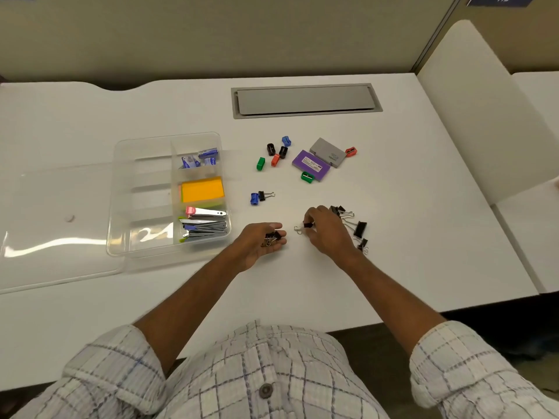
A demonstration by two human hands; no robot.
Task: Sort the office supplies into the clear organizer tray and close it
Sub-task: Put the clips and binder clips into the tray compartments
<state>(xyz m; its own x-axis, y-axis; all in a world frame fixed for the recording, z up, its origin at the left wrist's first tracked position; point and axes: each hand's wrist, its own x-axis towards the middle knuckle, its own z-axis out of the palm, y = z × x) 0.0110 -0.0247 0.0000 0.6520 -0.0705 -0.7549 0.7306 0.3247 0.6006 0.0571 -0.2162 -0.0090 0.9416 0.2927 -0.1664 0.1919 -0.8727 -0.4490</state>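
From the head view, my left hand (266,237) lies palm-up on the counter (393,267), fingers loosely cupped around a few black binder clips (272,237). My right hand (325,229) has its fingers pinched shut on a single clip (304,226), just beside the loose clip pile (352,225). The clear organizer tray (142,164) sits well to the left, lid (45,225) off beside it, right-hand compartments partly filled. Sharpeners (276,154) and two pads (320,158) lie unsorted farther back. The risk I see: the cupped palm is shallow, so adding clips or tilting on the way to the tray could spill them.
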